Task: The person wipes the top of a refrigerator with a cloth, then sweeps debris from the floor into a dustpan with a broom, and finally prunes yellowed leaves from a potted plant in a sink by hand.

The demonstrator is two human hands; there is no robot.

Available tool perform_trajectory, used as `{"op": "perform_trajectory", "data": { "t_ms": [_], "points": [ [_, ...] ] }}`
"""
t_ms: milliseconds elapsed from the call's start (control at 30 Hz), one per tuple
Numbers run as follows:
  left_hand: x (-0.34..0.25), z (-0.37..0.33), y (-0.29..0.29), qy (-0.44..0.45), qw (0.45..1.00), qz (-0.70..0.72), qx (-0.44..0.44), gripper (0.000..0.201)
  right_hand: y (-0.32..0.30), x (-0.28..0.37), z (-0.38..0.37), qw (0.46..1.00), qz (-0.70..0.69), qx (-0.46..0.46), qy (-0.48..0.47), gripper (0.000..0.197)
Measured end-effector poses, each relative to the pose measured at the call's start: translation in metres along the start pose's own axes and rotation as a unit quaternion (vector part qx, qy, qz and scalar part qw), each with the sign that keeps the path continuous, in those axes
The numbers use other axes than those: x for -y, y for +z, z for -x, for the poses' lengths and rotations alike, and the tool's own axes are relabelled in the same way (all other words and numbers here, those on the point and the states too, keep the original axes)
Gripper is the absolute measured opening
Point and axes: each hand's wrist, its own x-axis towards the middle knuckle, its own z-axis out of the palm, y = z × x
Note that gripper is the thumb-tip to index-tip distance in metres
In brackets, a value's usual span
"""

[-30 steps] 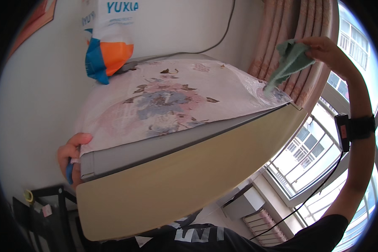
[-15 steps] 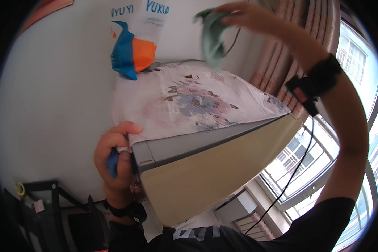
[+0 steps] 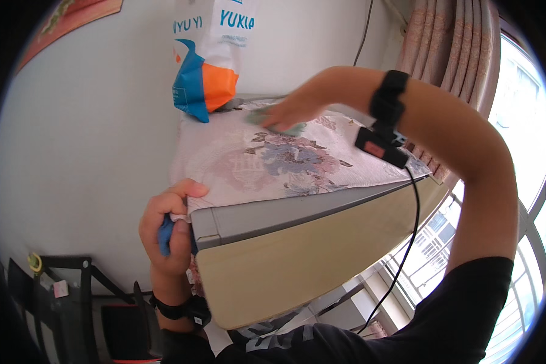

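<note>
A floral cloth cover [image 3: 221, 164] lies over the grey top of a box-shaped unit with a beige front [image 3: 297, 261], which looks like a refrigerator. At its near left corner, my left hand [image 3: 171, 227] is closed round the cover's edge. Bunched blue fabric [image 3: 165, 235] shows between those fingers. My right hand [image 3: 300, 108] presses a pale green rag [image 3: 258, 116] against the far part of the cover; motion blurs the hand and rag. The rag lies partly beneath the palm, so some fingers are hidden.
A white, blue and orange bag [image 3: 215, 85] stands at the cover's back left, by the wall. A black cable [image 3: 416, 212] hangs from my right wrist device. Curtains [image 3: 449, 67] and a window are on the right. Dark-framed furniture [image 3: 73, 291] stands lower left.
My right hand has come down from above the cover with the green rag, which now touches the cloth. My left hand keeps its grip at the corner. The view has shifted slightly.
</note>
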Motion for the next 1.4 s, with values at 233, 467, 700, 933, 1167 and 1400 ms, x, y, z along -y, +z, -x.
{"op": "perform_trajectory", "data": {
  "t_ms": [233, 467, 700, 933, 1167, 1400],
  "points": [
    [0.002, 0.006, 0.002, -0.024, 0.999, -0.022, -0.040, 0.018, 0.112, -0.127, 0.192, 0.933, -0.192, 0.029, 0.303, 0.037],
    [0.025, 0.017, 0.003, 0.006, 0.996, 0.014, -0.083, 0.014, 0.149, -0.122, 0.181, 0.887, -0.077, -0.414, 0.190, 0.045],
    [0.035, 0.020, -0.038, 0.015, 0.996, -0.044, -0.074, 0.012, 0.162, -0.089, 0.188, 0.930, -0.021, -0.070, 0.360, 0.023],
    [0.048, 0.024, -0.048, 0.022, 0.994, -0.068, -0.082, 0.014, 0.193, -0.128, 0.242, 0.847, 0.032, -0.363, 0.387, 0.028],
    [0.056, 0.026, -0.063, 0.015, 0.998, -0.024, -0.060, 0.013, 0.212, -0.128, 0.217, 0.931, 0.049, -0.158, 0.327, 0.026],
    [0.060, 0.028, -0.055, 0.037, 0.995, -0.043, -0.077, 0.012, 0.243, -0.076, 0.274, 0.813, -0.145, -0.434, 0.359, 0.023]
  ]
}}
